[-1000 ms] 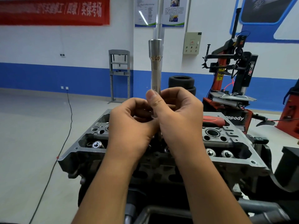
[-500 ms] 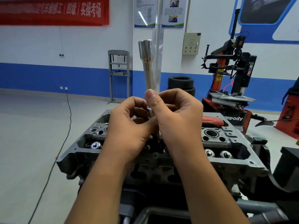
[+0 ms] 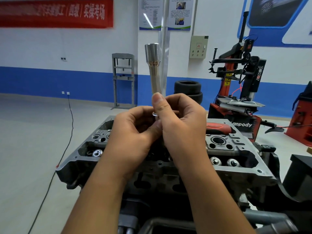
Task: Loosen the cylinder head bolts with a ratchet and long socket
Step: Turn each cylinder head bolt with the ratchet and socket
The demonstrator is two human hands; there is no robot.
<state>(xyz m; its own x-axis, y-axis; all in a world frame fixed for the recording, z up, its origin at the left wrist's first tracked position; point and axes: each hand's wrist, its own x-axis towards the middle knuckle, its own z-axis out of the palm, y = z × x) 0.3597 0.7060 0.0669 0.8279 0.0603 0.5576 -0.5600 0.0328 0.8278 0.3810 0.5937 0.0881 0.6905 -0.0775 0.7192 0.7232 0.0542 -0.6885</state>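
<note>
A long chrome socket [image 3: 154, 76] stands nearly upright above the grey cylinder head [image 3: 236, 173], its wide end on top and leaning slightly left. My right hand [image 3: 184, 125] grips its lower shaft, thumb pointing up along it. My left hand [image 3: 133, 135] has its fingers curled around the socket's bottom end, where a small shiny ring shows. The hands hide the middle of the cylinder head. A red-handled ratchet [image 3: 217, 127] lies on the far side of the head, behind my right hand. Round valve tops [image 3: 216, 161] show in the head's right recess.
A red and black tyre changer [image 3: 244, 85] stands behind on the right, with stacked tyres [image 3: 187, 89] beside it. A grey press frame [image 3: 124, 80] is against the blue-striped wall. A black cable [image 3: 67, 141] runs across the floor at left.
The socket's top has tipped from straight up to slightly left. Both hands keep their hold in about the same place above the cylinder head.
</note>
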